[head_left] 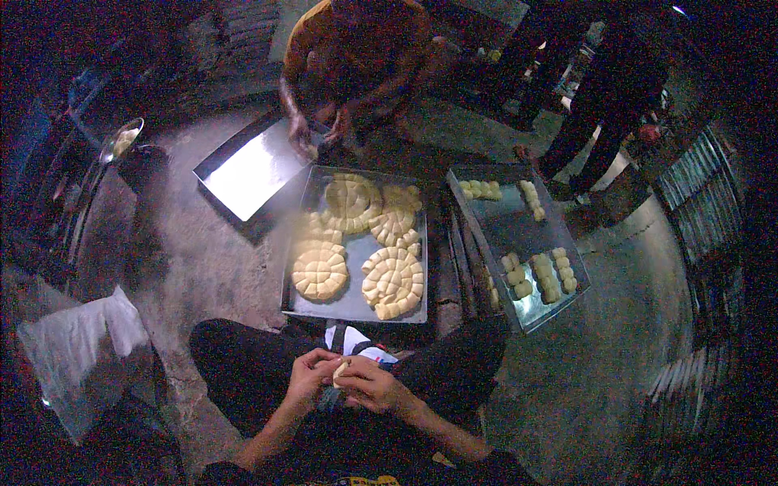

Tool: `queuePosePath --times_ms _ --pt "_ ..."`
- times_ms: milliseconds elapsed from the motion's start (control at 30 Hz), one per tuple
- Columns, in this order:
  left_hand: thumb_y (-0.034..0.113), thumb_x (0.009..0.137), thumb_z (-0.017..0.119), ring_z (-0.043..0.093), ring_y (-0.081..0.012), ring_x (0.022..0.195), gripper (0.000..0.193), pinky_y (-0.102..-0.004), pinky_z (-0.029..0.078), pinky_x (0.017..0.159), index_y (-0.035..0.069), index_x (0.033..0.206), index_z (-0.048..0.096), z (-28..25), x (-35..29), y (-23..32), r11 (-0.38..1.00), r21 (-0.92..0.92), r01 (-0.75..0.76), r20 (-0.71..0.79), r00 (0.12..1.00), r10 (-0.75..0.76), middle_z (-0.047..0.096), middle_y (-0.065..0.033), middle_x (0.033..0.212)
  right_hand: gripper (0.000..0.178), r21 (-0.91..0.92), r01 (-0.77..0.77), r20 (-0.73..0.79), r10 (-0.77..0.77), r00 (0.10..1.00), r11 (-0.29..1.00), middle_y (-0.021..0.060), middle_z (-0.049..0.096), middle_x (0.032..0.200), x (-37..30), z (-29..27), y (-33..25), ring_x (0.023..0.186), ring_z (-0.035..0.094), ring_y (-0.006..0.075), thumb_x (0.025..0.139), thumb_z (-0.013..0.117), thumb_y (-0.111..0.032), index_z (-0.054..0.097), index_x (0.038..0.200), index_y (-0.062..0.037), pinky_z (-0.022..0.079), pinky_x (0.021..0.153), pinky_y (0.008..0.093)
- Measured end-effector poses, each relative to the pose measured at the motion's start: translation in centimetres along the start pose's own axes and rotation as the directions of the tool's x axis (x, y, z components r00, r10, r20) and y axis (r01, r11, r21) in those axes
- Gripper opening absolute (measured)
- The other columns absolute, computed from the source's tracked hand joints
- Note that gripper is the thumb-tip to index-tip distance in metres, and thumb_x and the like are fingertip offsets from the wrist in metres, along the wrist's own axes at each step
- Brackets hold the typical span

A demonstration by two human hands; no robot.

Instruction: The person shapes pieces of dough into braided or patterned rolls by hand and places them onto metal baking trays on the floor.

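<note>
Lower centre: a small, pale, elongated dough piece (340,373), long axis tilted steeply, is pinched between left hand (313,375) and right hand (376,387), both grips closed on it; neither nearer. Silver rectangular metal tray (354,304) seen above.

The bare fingers of the left hand (313,377) and right hand (374,387) cover most of a small pale lump of dough (341,373), so its full shape cannot be told. The dark long sleeves (504,468) run off the lower edge. Opposite, the head of a person in an orange-brown top (356,40) is cut off by the upper edge; what that person's blurred hands (312,139) hold is too small to tell. Shadow swallows the outlines of the dark-trousered legs (596,121) at upper right.
</note>
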State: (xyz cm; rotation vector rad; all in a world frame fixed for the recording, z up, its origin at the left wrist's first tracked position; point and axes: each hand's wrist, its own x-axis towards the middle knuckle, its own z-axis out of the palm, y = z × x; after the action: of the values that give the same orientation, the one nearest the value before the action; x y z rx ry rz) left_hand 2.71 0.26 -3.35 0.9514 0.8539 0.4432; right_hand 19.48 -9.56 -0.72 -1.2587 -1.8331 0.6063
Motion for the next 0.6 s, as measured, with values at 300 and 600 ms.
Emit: queuePosePath --times_ms 300,600 --pt "0.006 0.081 0.077 0.068 -0.0149 0.094 0.025 -0.0305 0.055 0.086 0.0 0.102 0.064 2.3 -2.6 2.1 0.765 0.481 -0.429 0.101 0.894 0.437 0.072 -0.0087 0.102 0.028 0.264 -0.567 0.077 0.569 0.819 0.78 0.0127 0.067 0.101 -0.3 -2.5 0.2 0.09 0.065 0.0237 0.088 0.069 -0.023 0.068 0.111 -0.0066 0.05 0.083 0.0379" --pt "0.021 0.097 0.062 0.064 -0.0088 0.084 0.02 -0.0254 0.053 0.074 0.001 0.099 0.066 2.7 -1.0 1.4 0.956 0.258 -0.137 -0.025 0.989 0.149 0.07 -0.0051 0.098 0.027 -0.046 -0.278 -0.089 0.273 0.958 0.959 0.0119 0.061 0.116 -0.2 -3.7 0.3 0.095 0.062 0.0252 0.09 0.065 -0.022 0.069 0.115 -0.011 0.051 0.088 0.037"
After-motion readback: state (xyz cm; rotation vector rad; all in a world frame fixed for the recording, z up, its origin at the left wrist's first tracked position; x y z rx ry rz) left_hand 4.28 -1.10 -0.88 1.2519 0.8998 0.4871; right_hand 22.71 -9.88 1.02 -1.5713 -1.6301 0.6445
